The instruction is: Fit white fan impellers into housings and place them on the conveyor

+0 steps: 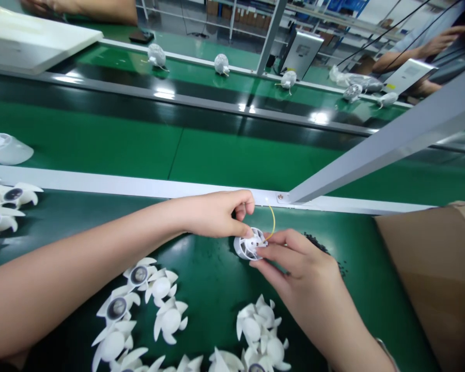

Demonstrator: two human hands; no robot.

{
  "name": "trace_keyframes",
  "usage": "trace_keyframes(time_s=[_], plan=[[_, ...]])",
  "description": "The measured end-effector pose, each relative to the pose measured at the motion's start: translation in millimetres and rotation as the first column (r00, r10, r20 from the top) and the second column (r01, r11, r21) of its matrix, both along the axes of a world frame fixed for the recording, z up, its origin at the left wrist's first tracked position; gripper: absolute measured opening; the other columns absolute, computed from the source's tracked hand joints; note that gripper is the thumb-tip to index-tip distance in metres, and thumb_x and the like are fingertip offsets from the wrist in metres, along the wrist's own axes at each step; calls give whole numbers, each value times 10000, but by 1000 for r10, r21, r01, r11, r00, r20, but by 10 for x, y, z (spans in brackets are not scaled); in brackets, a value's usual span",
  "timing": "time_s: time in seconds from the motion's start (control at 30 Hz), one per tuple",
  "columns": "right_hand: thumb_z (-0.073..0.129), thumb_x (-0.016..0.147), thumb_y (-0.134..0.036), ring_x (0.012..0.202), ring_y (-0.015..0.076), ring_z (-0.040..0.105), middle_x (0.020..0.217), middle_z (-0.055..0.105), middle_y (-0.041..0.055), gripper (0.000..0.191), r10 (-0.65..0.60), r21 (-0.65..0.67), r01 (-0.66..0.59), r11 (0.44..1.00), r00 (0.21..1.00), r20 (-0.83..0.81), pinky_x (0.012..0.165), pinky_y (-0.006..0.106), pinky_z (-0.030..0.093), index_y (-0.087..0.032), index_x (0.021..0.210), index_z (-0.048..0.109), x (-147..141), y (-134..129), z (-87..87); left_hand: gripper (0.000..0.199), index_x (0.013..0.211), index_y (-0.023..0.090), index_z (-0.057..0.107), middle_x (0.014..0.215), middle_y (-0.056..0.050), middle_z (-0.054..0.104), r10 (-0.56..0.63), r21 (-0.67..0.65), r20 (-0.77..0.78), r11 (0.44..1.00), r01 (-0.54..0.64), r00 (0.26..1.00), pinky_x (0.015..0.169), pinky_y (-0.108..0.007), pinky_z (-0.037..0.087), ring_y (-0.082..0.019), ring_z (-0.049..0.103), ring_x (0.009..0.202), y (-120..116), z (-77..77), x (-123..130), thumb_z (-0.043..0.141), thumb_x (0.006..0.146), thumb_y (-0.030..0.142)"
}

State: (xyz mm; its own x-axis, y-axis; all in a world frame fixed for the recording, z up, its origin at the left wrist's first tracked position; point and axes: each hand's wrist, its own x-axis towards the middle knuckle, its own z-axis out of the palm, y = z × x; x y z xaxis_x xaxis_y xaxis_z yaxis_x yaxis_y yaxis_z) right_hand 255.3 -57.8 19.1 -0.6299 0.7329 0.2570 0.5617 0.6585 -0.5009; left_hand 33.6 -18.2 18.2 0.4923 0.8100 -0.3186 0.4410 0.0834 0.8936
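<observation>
My left hand (213,214) and my right hand (298,263) meet over a green work mat (213,289). Both pinch a small white ribbed plastic part (248,245) between their fingertips. A thin yellow wire (272,225) loops up from that part, and my fingers hide some of its end. Below my arms, several white plastic fan-like parts (170,320) lie in loose heaps, some with dark round centres (117,308). More of these parts (8,199) sit at the far left.
A cardboard box (430,274) stands at the right. A white rail (101,181) and a grey metal strut (383,139) lie ahead, with a green conveyor belt (93,134) beyond. Black granules (325,248) are scattered on the mat. A co-worker's arm (418,51) shows at the top right.
</observation>
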Motion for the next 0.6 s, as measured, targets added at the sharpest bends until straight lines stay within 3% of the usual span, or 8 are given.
trace_keyframes(time_s=[0.23, 0.6], plan=[[594, 937, -187, 699, 137, 672, 950, 651, 62, 136, -13, 20, 13, 1000, 1000, 8, 647, 254, 597, -186, 931, 730, 25, -41, -71, 279, 953, 222, 447, 862, 46, 513, -21, -12, -18, 1000, 21, 1000, 553, -217, 328, -64, 417, 596, -71, 17, 1, 667, 837, 349], [549, 938, -131, 665, 134, 657, 959, 646, 81, 174, -2, 83, 2, 997, 1000, -10, 696, 289, 625, -158, 959, 720, 37, -62, -110, 310, 1008, 212, 504, 851, 49, 517, -11, -130, 121, 991, 27, 993, 526, -199, 350, -57, 411, 585, -26, -92, -43, 702, 829, 370]])
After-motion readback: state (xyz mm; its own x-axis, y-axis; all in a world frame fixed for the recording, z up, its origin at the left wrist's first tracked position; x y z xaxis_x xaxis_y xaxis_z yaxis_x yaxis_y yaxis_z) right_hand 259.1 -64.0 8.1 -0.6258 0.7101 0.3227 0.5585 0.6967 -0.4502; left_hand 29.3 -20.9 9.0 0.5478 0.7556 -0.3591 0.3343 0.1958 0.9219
